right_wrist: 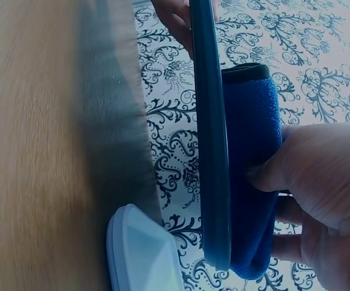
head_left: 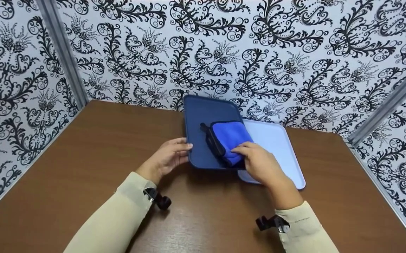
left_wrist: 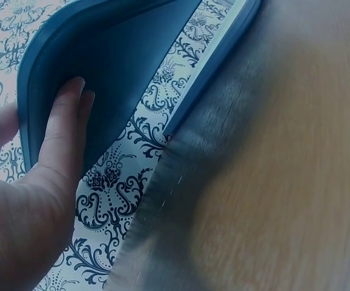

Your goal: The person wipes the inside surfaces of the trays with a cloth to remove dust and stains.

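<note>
A dark blue tray [head_left: 203, 112] is held tilted up off the table, its inner face toward me. My left hand [head_left: 169, 154] grips its left edge, with the rim between thumb and fingers in the left wrist view. A folded bright blue cloth [head_left: 231, 135] with black edging lies against the tray's inner face. My right hand [head_left: 263, 163] pinches the cloth near its lower right part, thumb on the near side. Seen from the right wrist, the folded cloth [right_wrist: 250, 145] stands beside the tray's rim [right_wrist: 211, 157]. The cloth's far side is hidden.
A pale, whitish tray [head_left: 276, 147] lies on the brown wooden table [head_left: 125, 133], partly behind the dark blue tray and my right hand. Patterned black-and-white walls [head_left: 146, 59] enclose the table at the back and sides, with grey posts [head_left: 64, 49] at the corners.
</note>
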Demonstrator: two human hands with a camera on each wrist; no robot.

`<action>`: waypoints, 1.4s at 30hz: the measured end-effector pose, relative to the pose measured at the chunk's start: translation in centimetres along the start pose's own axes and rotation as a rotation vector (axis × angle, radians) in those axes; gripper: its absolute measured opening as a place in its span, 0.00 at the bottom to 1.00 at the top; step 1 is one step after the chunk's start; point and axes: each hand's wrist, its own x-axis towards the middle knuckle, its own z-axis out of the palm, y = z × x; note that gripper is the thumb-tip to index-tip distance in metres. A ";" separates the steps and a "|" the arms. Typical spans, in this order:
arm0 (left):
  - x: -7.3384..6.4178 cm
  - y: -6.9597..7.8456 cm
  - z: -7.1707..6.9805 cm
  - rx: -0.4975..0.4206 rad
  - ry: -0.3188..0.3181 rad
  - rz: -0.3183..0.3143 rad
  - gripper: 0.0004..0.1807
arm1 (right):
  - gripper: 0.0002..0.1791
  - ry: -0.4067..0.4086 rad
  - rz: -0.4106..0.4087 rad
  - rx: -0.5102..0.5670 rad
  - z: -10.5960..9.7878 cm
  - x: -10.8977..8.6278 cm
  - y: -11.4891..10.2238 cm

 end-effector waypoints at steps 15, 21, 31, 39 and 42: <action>0.1 -0.1 -0.2 0.021 -0.037 0.006 0.22 | 0.20 -0.022 0.064 -0.068 -0.7 -0.2 -1.4; -0.1 -0.3 -0.3 0.028 -0.031 0.007 0.26 | 0.20 -0.027 0.060 -0.067 -0.4 -0.3 -1.9; -0.3 -0.5 -0.3 0.044 -0.039 0.011 0.27 | 0.18 0.039 0.003 -0.092 0.7 -0.3 -2.8; -0.3 -0.4 -0.2 0.046 -0.054 0.024 0.24 | 0.19 0.119 -0.067 -0.142 1.3 -0.1 -3.4; -0.1 -0.3 -0.1 0.041 -0.049 0.024 0.23 | 0.20 0.121 -0.080 -0.148 1.4 0.0 -3.7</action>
